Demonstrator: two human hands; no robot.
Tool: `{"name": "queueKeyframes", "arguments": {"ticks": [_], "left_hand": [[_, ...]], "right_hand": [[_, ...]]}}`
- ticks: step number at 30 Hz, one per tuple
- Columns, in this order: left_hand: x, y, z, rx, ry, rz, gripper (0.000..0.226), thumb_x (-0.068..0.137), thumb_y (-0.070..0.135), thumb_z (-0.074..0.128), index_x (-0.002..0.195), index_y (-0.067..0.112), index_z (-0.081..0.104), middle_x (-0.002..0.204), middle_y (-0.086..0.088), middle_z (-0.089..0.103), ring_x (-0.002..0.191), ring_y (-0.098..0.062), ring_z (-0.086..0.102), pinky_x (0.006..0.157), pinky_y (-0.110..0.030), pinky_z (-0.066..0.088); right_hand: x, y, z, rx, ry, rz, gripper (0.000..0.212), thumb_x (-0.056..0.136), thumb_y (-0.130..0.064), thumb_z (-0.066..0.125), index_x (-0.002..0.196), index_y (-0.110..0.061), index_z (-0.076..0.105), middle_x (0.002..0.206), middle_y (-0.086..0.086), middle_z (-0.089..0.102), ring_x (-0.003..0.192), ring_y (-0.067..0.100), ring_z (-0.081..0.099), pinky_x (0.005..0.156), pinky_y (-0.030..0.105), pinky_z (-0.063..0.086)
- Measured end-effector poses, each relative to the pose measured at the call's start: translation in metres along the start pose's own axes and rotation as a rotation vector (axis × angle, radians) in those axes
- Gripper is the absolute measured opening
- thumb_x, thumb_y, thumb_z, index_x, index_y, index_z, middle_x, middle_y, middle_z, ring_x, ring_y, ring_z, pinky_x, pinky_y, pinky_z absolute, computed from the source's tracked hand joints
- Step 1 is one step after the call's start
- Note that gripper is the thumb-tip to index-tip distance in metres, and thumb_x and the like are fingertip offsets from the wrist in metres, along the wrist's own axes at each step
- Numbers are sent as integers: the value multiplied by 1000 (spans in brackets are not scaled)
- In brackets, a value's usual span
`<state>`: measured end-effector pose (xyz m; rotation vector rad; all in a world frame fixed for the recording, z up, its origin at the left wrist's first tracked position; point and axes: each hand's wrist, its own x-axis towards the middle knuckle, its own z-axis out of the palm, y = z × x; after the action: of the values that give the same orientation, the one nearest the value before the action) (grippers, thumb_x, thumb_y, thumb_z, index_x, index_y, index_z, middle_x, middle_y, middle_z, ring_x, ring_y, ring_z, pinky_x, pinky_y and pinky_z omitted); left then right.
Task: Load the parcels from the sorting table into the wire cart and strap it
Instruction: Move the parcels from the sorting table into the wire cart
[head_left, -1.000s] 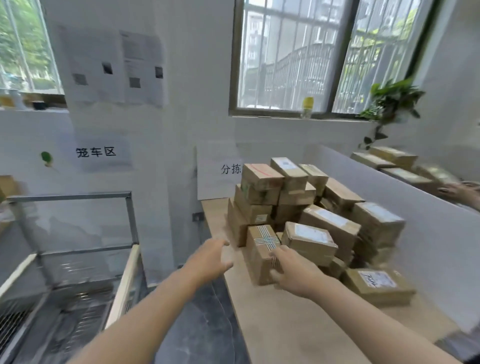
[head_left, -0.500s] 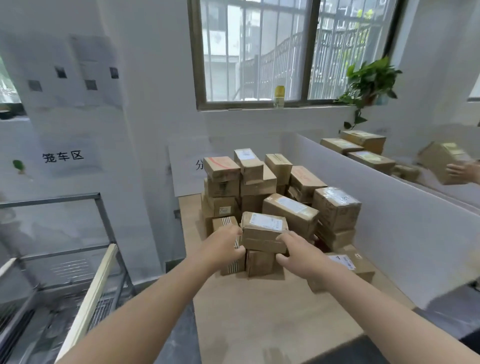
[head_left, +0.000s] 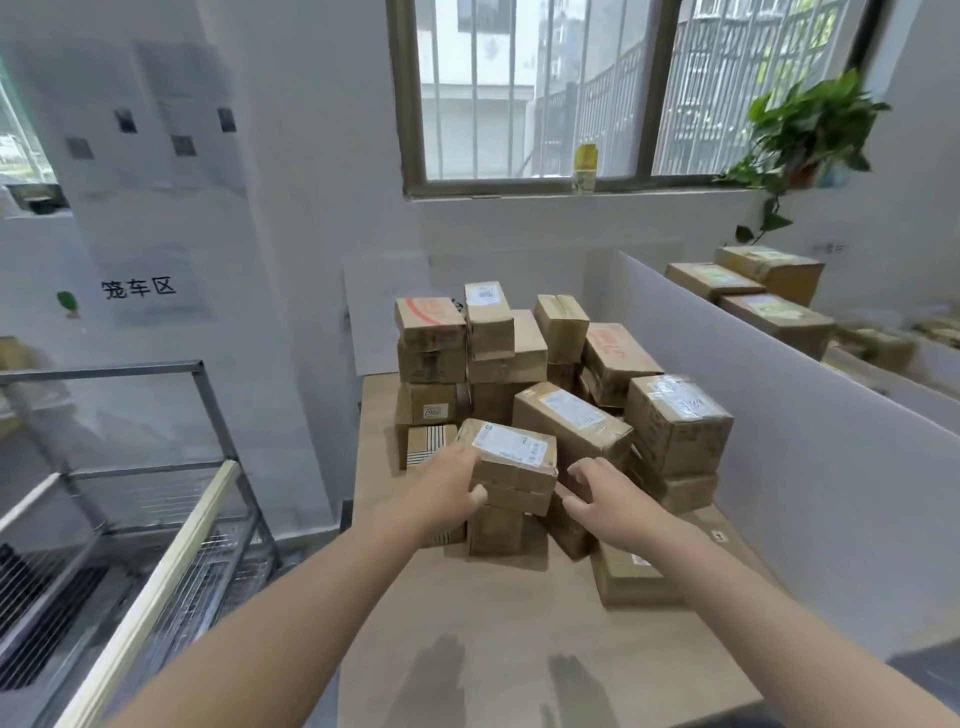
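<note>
A pile of several brown cardboard parcels (head_left: 561, 374) stands on the wooden sorting table (head_left: 493, 634). At its front lies a small parcel with a white label (head_left: 511, 457), resting on other boxes. My left hand (head_left: 447, 488) grips its left end, thumb underneath. My right hand (head_left: 608, 501) is cupped at its right end, with curled fingertips at the edge. The wire cart (head_left: 208, 405) stands to the left of the table, its metal frame and a pale rail (head_left: 171, 551) in view; its mesh floor shows no parcels.
A white partition (head_left: 789, 426) runs along the table's right side, with more parcels (head_left: 774, 317) behind it. A flat parcel (head_left: 628, 577) lies by my right wrist. Behind the pile are a wall and a window with a plant (head_left: 805, 130).
My left hand came in from the open air to the labelled parcel's left end, and my right hand moved from the striped box to its right end. The view has closed in on the pile.
</note>
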<state>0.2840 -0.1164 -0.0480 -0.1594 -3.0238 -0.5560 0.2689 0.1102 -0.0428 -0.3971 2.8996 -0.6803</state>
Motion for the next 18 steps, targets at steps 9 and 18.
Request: {"name": "queueKeyframes", "arguments": {"ticks": [9,18], "left_hand": [[108,-61,23,-55,-40,-108,35,94,28,55,127,14,55,124,-1,56,111,-21,55,94,-37,50],[186,-109,68,-274,-128,-249,53,94,32,59,139,12,40,133,-6,56,116,-23,56,92,-36,51]], "right_hand": [[111,17,33,-24,-69,89,38,97,-37,51,132,-21,47,122,-4,48,101,11,53,88,31,52],[190,44,66,114,-144,298,58,99,-41,51,143,-8,33,146,10,39,126,24,49,99,33,42]]}}
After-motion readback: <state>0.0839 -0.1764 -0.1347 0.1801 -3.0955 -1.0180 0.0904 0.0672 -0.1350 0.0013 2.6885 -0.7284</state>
